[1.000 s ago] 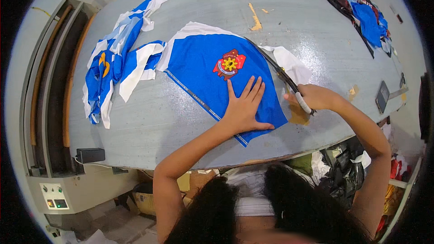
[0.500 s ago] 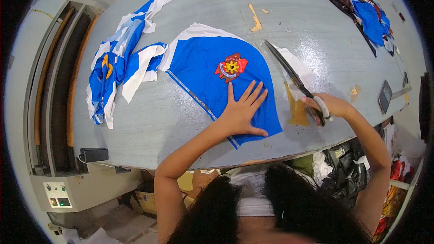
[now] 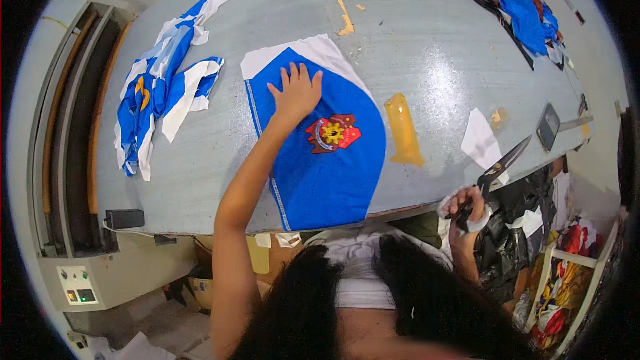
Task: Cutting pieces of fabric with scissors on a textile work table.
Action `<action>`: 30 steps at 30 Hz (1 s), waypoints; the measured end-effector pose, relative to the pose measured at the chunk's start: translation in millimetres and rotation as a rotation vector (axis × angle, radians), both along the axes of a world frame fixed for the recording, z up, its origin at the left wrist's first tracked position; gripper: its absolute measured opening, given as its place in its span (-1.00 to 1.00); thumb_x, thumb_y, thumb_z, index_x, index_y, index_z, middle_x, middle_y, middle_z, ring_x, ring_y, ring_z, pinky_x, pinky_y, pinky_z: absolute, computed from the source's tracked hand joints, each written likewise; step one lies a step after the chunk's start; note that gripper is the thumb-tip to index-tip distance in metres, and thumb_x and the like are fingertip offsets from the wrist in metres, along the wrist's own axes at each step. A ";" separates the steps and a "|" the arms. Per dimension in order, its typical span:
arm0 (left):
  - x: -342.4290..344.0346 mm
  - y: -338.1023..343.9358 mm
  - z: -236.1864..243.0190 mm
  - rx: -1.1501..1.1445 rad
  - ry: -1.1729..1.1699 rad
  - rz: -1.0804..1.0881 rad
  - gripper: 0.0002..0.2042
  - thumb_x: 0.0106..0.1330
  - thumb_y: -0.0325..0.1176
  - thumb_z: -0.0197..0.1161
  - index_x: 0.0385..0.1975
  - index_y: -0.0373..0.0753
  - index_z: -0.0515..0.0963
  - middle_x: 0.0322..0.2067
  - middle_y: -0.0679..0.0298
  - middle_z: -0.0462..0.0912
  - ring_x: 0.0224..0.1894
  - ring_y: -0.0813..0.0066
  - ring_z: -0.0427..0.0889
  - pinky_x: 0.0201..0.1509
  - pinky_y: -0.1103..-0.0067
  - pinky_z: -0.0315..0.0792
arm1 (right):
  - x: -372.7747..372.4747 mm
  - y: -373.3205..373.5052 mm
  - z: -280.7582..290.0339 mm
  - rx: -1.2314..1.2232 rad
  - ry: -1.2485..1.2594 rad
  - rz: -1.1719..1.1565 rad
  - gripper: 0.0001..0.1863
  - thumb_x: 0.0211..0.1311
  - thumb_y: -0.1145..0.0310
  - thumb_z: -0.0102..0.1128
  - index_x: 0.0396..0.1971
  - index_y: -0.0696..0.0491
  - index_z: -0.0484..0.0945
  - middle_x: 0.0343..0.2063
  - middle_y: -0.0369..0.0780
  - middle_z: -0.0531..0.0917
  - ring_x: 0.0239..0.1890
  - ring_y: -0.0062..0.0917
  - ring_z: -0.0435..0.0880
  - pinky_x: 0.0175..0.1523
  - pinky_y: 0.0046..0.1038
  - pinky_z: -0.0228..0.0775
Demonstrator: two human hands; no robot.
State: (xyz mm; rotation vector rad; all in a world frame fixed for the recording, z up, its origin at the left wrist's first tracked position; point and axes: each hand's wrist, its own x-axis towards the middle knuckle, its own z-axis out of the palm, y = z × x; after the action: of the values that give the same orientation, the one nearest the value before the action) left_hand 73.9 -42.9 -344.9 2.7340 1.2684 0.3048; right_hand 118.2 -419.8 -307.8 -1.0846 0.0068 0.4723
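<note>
A blue fabric piece (image 3: pixel 333 187) with a rounded right edge, a white upper border and a red-and-yellow emblem lies flat on the grey table (image 3: pixel 280 13). My left hand (image 3: pixel 298 97) rests on its upper part, palm down with fingers spread. Off the table's front edge at the right, my right hand (image 3: pixel 469 210) is wrapped round the handles of large scissors (image 3: pixel 500 170), which point up and to the right. White wrapping shows on the handles. A white fabric scrap (image 3: pixel 481 139) lies on the table beside the blades.
Blue and white scraps (image 3: pixel 160 87) lie at the left, and a dark and blue cloth pile (image 3: pixel 523 17) at the far right. A phone (image 3: pixel 549 127) sits near the right edge. Brown tape (image 3: pixel 403 130) sticks to the table. A black box (image 3: pixel 125 218) stands at the front left.
The blue piece has turned, its printed strip now steeper, and come nearer the front edge. My left hand has moved up and left; my right hand has drawn back with the scissors. The white scrap shifted right.
</note>
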 end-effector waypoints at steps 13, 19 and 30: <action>70.2 -5.2 4.9 0.009 -0.265 -0.644 -0.52 0.28 0.02 -0.12 0.15 -0.05 0.29 0.23 0.17 0.15 0.30 0.20 0.05 0.26 -0.03 -0.19 | 17.0 -25.4 16.7 -0.382 -0.026 0.907 -0.58 0.15 0.06 0.11 -0.32 0.16 0.37 -0.65 -0.24 0.49 -0.60 -0.55 0.54 -0.50 -0.55 0.35; 5.6 -21.6 5.2 0.090 -0.125 -0.557 -0.44 0.19 0.15 -0.04 0.16 0.04 0.28 0.24 0.18 0.14 0.31 0.21 0.04 0.27 0.00 -0.20 | 28.3 -13.2 26.5 -0.613 -0.083 1.195 -0.50 0.15 -0.08 0.04 -0.34 0.13 0.35 -0.64 -0.25 0.49 -0.58 -0.57 0.55 -0.47 -0.57 0.33; -18.3 -42.2 9.9 0.105 -0.026 -0.721 -0.26 0.03 0.35 -0.04 0.22 0.13 0.18 0.28 0.22 0.06 0.34 0.18 -0.07 0.22 -0.13 -0.31 | -3.1 27.4 26.5 -0.768 -0.220 1.187 -0.52 0.26 -0.07 -0.14 -0.48 0.12 0.34 -0.71 -0.23 0.50 -0.62 -0.55 0.57 -0.52 -0.56 0.36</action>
State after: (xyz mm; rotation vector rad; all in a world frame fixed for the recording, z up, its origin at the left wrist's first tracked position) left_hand 55.6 -85.0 -335.0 3.0236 0.2041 0.3267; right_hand 115.1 -392.5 -281.3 -1.8410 -0.7365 1.4863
